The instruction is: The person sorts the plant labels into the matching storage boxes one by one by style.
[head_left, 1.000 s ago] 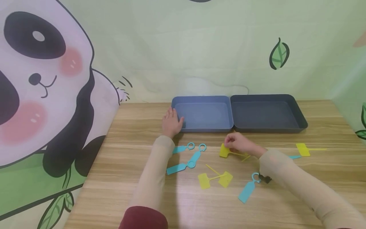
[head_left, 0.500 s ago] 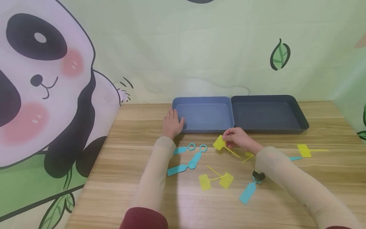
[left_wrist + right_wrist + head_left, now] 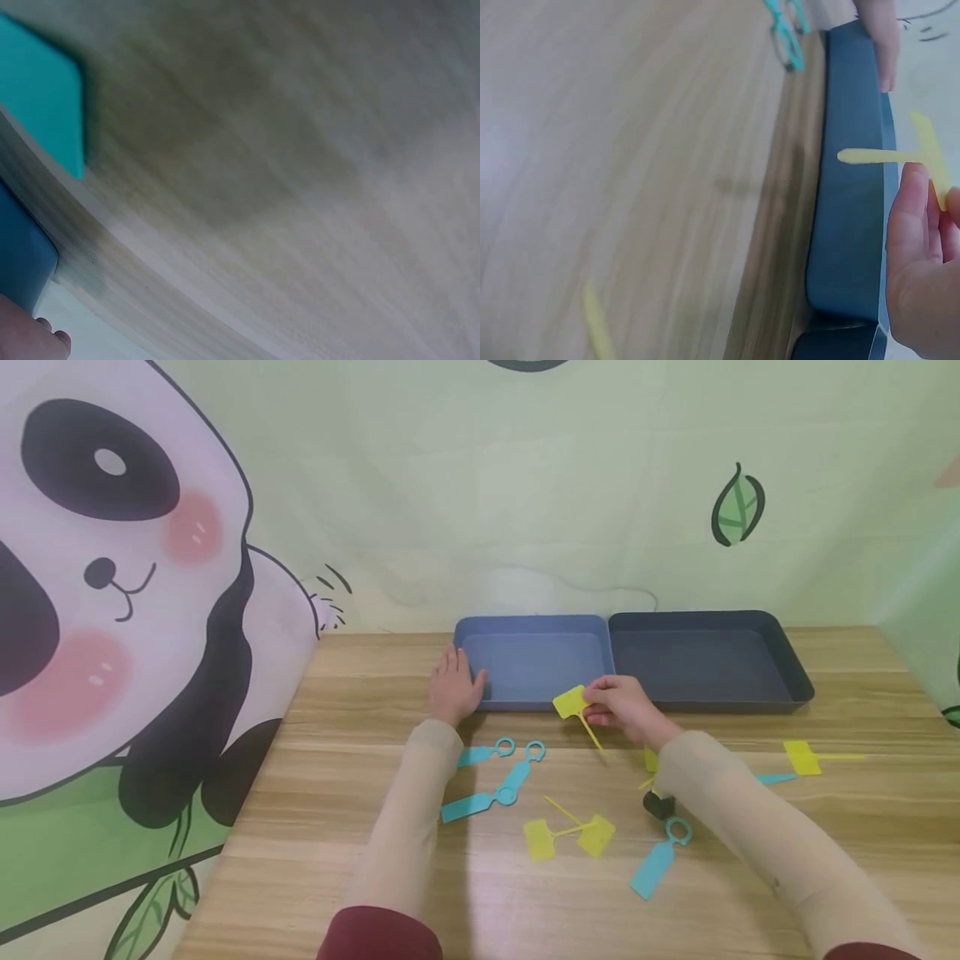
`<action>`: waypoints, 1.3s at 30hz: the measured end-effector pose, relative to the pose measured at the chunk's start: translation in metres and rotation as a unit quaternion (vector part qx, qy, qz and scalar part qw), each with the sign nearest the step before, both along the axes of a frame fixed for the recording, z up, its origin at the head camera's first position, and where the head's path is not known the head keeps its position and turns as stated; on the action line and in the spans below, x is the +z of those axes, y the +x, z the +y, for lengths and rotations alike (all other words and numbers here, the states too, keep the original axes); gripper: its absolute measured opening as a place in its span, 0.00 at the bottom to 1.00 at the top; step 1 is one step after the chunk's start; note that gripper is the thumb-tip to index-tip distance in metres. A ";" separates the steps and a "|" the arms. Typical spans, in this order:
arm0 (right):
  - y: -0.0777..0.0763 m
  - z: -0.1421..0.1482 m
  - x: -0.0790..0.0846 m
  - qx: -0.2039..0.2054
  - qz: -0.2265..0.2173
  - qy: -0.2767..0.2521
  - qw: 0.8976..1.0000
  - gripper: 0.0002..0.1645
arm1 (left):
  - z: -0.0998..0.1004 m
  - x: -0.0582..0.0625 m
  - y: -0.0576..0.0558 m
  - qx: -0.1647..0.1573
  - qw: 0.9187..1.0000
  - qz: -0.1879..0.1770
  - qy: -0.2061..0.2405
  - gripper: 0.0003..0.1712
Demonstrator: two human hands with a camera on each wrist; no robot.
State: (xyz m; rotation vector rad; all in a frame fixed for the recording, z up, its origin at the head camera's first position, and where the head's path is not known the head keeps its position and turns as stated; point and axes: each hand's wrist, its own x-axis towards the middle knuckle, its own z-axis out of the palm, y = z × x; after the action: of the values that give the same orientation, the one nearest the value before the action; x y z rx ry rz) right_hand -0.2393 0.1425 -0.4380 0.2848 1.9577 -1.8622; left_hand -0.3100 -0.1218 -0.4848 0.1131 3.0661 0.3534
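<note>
My right hand [image 3: 622, 706] pinches a yellow T-shaped plant label [image 3: 570, 702] by its flat head, close over the front edge of the blue tray [image 3: 540, 662]. Its thin stem points down toward the table. In the right wrist view the label [image 3: 932, 154] stands between fingertips and thumb, with the tray's wall [image 3: 853, 195] behind. My left hand [image 3: 456, 687] rests with straight fingers on the left rim of that tray. Only a few fingertips of it show in the left wrist view, beside a tray corner [image 3: 22, 251].
A dark grey tray [image 3: 705, 656] adjoins the blue one. Blue ring-ended tags [image 3: 467, 807] lie by the left forearm, another blue tag [image 3: 654, 870] at front right. Two yellow labels [image 3: 538, 839] overlap at centre; another yellow label [image 3: 802, 757] lies far right. The right sleeve partly covers others.
The right hand has lifted the yellow label from the table and carried it back and slightly left to the blue tray's front edge. The left hand stays at the tray's rim.
</note>
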 end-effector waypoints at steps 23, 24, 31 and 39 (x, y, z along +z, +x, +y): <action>-0.023 -0.007 0.013 -0.160 -0.038 -0.132 0.978 0.04 | 0.001 -0.002 -0.004 0.001 1.000 0.008 0.011 0.40; -0.023 -0.007 0.012 -0.170 -0.040 -0.140 0.975 0.05 | 0.001 -0.002 -0.004 0.001 1.000 0.008 0.012 0.40; -0.029 -0.005 0.003 -0.217 -0.056 -0.216 0.950 0.04 | 0.001 -0.002 -0.003 0.004 1.000 0.006 0.012 0.40; -0.033 -0.006 0.001 -0.245 -0.077 -0.259 0.931 0.12 | 0.000 -0.002 -0.001 0.006 1.000 0.008 0.010 0.39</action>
State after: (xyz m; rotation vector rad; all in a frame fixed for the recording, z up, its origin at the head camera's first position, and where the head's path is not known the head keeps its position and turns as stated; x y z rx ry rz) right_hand -0.2721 0.1370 -0.4370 0.7772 1.2953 -2.4941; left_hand -0.3108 -0.1218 -0.4865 0.0976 3.0805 0.3860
